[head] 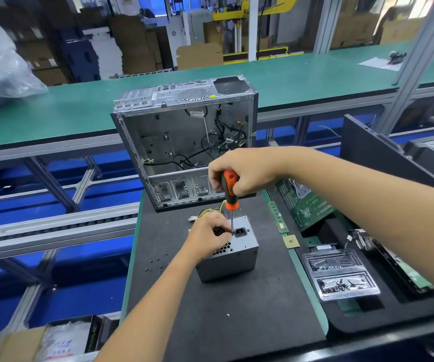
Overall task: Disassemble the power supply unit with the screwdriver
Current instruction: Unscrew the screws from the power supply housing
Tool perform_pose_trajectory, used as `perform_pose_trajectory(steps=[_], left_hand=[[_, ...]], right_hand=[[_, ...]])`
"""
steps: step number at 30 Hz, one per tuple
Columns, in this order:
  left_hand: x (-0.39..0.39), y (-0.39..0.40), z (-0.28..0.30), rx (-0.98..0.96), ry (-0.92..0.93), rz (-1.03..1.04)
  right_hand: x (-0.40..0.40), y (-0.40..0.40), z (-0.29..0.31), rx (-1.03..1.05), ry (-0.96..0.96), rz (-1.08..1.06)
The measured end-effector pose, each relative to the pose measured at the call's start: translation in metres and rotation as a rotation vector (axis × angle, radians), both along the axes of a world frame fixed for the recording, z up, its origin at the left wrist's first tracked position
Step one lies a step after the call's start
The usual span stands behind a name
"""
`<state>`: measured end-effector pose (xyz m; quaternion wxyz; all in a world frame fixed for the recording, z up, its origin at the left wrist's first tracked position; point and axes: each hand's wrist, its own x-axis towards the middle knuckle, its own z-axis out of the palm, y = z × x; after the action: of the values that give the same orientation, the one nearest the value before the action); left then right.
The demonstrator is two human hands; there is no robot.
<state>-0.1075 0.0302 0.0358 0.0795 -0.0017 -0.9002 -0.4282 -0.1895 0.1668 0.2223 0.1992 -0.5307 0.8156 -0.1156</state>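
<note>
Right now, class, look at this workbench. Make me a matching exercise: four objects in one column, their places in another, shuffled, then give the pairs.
Objects:
1. screwdriver
2. power supply unit
3. computer case
4. loose screws

Places:
A. on the mat, left of the unit
B. standing open behind the unit
C. gripped in the right hand
D. under the left hand

Pairs: 1-C, 2-D, 3-B, 4-A

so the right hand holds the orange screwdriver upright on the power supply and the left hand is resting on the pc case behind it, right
Not quite. In the head view the left hand rests on the power supply, fingers by the screwdriver tip, not on the pc case behind it. The rest holds: the right hand holds the orange screwdriver upright on the power supply.
</note>
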Motion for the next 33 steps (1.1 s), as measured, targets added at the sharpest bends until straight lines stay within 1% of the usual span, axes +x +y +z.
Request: perform_pose_trajectory(steps=[1, 2, 4, 5, 6, 7, 9, 10, 11, 12, 13, 15, 16, 17, 18, 20, 22, 24, 25, 26, 29, 30, 33], left_hand=[[0.0, 0.0, 0.0, 0.003, -0.002, 0.0], [0.0, 0.0, 0.0, 0.006, -0.007, -0.001], [0.0, 0.0, 0.0, 0.013, -0.014, 0.001], [-0.001, 0.0, -0.001, 0.013, -0.014, 0.001], [-0.001, 0.0, -0.001, 0.013, -0.012, -0.001], [-0.001, 0.0, -0.002, 0.013, -0.01, -0.004], [-0.001, 0.0, -0.003, 0.009, 0.002, -0.009], [-0.001, 0.0, -0.003, 0.005, 0.011, -0.009], [-0.002, -0.001, -0.004, 0.005, 0.016, -0.01], [-0.002, -0.001, -0.004, 0.007, 0.014, -0.011], [-0.002, -0.001, -0.005, 0.011, 0.006, -0.01], [-0.002, 0.0, -0.005, 0.001, -0.012, -0.005], [-0.001, 0.0, -0.006, -0.015, -0.013, -0.002], [-0.001, 0.0, -0.007, -0.034, -0.011, 0.002], [-0.001, 0.001, -0.007, -0.052, -0.008, 0.002], [-0.002, 0.002, -0.008, -0.084, -0.002, -0.002], [-0.002, 0.003, -0.009, -0.124, 0.002, 0.002], [-0.002, 0.006, -0.009, -0.161, -0.001, 0.005], [-0.002, 0.007, -0.009, -0.164, -0.004, 0.001], [-0.002, 0.008, -0.009, -0.168, -0.003, -0.002], [-0.003, 0.014, -0.009, -0.246, 0.0, 0.008], [-0.004, 0.016, -0.01, -0.302, -0.002, 0.013], [-0.006, 0.019, -0.011, -0.509, 0.032, -0.019]], right_hand=[[0.0, 0.001, -0.002, -0.017, 0.012, -0.023], [0.001, 0.001, -0.004, -0.026, 0.09, -0.049], [0.001, -0.001, -0.01, 0.032, 0.407, -0.113], [0.0, -0.002, -0.012, 0.064, 0.517, -0.137], [0.0, -0.003, -0.013, 0.058, 0.546, -0.119], [-0.001, -0.002, -0.013, 0.029, 0.463, -0.075], [-0.001, 0.001, -0.007, -0.009, 0.183, -0.004], [-0.001, 0.002, -0.004, -0.018, 0.093, 0.011], [0.0, 0.004, -0.003, -0.026, 0.061, 0.017], [0.0, 0.005, -0.005, -0.039, 0.097, 0.0], [0.001, 0.004, -0.007, -0.033, 0.192, -0.018], [0.001, 0.003, -0.011, 0.03, 0.501, -0.086], [0.001, 0.002, -0.013, 0.063, 0.565, -0.114], [0.002, 0.002, -0.013, 0.062, 0.559, -0.104], [0.001, 0.001, -0.013, 0.037, 0.477, -0.072], [0.002, 0.004, -0.007, 0.0, 0.248, -0.005], [0.004, 0.005, -0.002, 0.002, 0.095, 0.014], [0.003, 0.006, -0.002, -0.043, -0.01, -0.015], [0.002, 0.006, -0.003, -0.076, -0.027, -0.037], [-0.001, 0.005, -0.005, -0.106, 0.012, -0.065], [-0.003, 0.002, -0.012, -0.083, 0.282, -0.092], [-0.002, 0.001, -0.013, -0.073, 0.319, -0.089], [0.001, 0.001, -0.011, -0.071, 0.31, -0.091]])
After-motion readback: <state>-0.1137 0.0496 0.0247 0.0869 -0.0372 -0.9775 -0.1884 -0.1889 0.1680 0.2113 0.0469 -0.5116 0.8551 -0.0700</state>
